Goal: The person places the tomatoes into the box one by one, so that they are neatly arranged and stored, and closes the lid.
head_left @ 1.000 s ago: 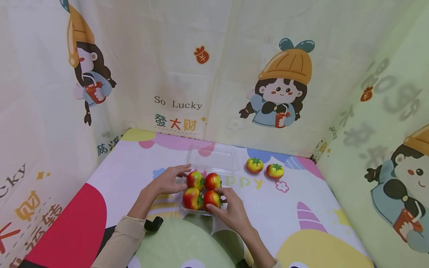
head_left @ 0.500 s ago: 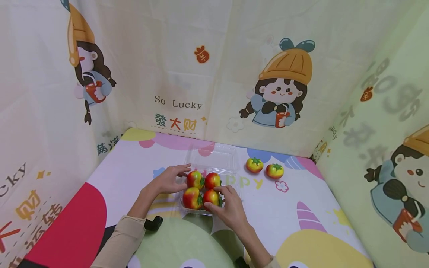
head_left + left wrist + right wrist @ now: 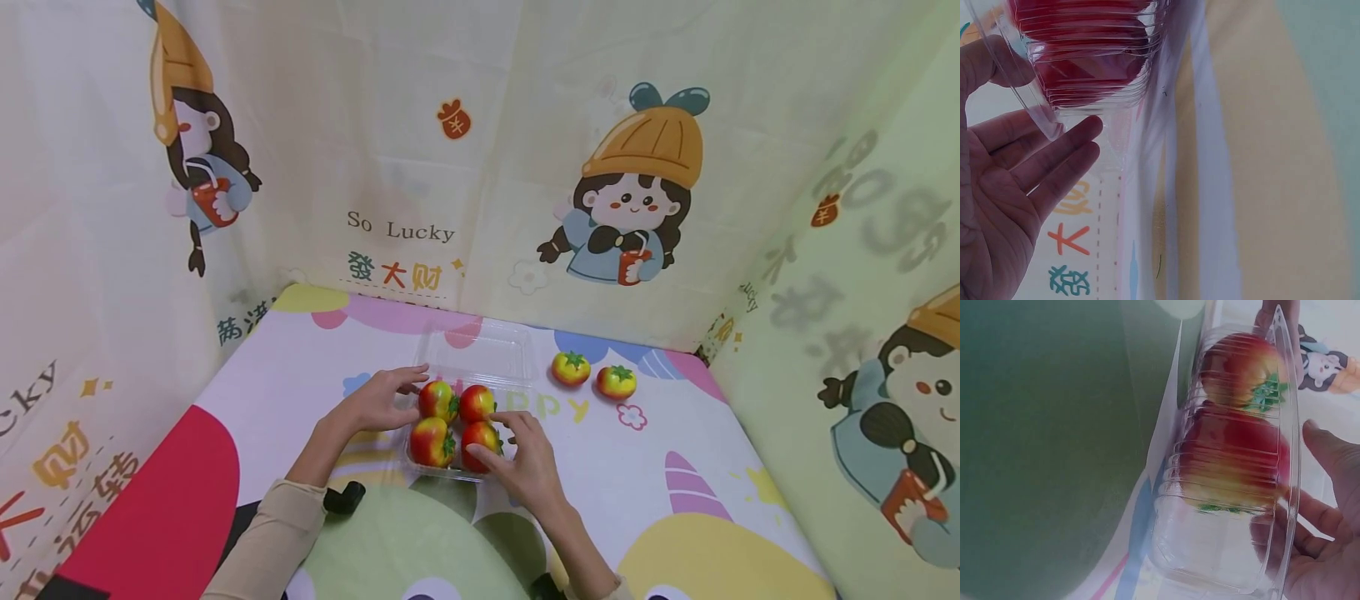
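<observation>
4 boxed fruits (image 3: 430, 442) top printed cloth (image 3: 592, 475) amid curtains (image 3: 480, 192).

Tray (image 3: 1210, 550) with room at right, four fruits (image 3: 432, 442) blocking its left

The counter (image 3: 615, 467) has a pale printed top: a red patch (image 3: 172, 500) along the near left, a big green shape (image 3: 390, 533) at the near middle, a yellow shape (image 3: 720, 554) at the near right with a striped purple horn (image 3: 693, 487) just beyond it, and a pink-outlined flower (image 3: 632, 417) farther back. Behind stands a cream cloth (image 3: 487, 192), printed with "So Lucky" lettering (image 3: 401, 227), a small red pouch (image 3: 454, 119) and, right of them, a cartoon figure (image 3: 633, 200) in an orange hat. Blurred grey characters (image 3: 806, 302) mark the right-hand cloth (image 3: 787, 250).
</observation>
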The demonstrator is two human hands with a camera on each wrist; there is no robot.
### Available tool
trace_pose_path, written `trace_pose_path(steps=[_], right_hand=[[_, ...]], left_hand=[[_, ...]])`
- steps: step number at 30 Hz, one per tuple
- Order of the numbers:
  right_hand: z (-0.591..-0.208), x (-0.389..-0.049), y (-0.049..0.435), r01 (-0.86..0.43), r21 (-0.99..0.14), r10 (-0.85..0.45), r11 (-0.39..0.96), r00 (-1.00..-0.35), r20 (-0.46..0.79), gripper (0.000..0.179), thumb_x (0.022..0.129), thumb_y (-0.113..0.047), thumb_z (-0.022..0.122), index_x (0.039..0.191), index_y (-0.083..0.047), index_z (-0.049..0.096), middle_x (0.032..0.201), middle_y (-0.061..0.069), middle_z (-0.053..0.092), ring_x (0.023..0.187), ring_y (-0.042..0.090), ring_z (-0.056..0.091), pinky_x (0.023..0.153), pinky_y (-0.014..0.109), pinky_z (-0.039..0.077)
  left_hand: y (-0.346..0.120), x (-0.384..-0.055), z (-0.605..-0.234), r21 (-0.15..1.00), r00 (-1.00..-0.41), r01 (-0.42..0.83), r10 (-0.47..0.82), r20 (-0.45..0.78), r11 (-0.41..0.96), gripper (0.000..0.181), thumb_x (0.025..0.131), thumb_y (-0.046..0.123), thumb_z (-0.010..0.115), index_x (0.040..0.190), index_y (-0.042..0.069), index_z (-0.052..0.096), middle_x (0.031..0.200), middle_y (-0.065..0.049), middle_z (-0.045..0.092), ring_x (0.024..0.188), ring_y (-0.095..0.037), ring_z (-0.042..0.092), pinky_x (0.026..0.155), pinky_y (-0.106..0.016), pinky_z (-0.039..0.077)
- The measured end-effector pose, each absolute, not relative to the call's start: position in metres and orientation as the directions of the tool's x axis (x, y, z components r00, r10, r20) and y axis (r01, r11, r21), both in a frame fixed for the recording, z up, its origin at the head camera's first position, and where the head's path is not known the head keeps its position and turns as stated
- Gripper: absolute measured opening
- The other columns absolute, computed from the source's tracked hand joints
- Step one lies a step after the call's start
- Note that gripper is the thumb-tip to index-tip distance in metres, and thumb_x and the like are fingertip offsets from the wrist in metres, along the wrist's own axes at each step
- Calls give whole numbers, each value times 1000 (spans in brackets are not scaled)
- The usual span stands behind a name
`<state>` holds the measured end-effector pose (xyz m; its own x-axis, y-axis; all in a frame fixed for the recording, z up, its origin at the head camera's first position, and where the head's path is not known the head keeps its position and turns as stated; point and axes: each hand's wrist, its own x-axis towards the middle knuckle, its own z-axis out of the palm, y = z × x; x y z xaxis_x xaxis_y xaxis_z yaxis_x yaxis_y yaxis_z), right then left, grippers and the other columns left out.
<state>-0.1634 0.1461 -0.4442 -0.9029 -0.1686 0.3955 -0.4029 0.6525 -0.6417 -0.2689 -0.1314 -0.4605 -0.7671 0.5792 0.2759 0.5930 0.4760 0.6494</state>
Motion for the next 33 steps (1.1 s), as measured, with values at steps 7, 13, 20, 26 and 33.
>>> trace_pose_path(steps=[7,13,20,26,33], right_hand=[[-443,-161,150,-370,-680,-197,633,-926,321,44,85,-31,84,120,-11,69,115,4,65,104,21,63,83,40,62],[-442,-161,151,-405,-655,-263,638,-914,310,42,86,-18,80,125,-8,68,114,5,67,98,20,63,77,30,61],[-444,-162,147,-412,-612,-261,675,-909,325,44,85,-24,82,123,-8,69,110,4,69,91,21,60,69,25,55],[-445,-160,138,-375,-594,-204,711,-919,336,43,81,-27,84,118,-9,69,106,3,65,96,20,60,75,28,56],[-443,-159,132,-372,-553,-200,746,-917,346,46,80,-29,85,117,-8,69,105,5,64,98,23,57,81,35,56]], left_hand=[[-132,-267,-459,651,-766,596,578,283,471,62,84,11,67,142,-9,54,148,-26,53,109,-31,71,98,-53,54],[-132,-266,-457,655,-764,596,580,283,465,62,85,10,67,143,-9,53,148,-26,52,110,-33,70,97,-52,55],[-132,-267,-458,651,-765,595,582,277,473,63,84,11,68,142,-10,53,148,-26,53,110,-32,71,98,-51,55],[-132,-267,-459,653,-764,596,582,280,468,63,84,11,69,142,-10,54,148,-27,52,110,-32,71,98,-51,55],[-131,-267,-459,655,-765,592,581,276,469,63,84,11,69,142,-9,54,148,-26,53,111,-32,70,98,-51,55]])
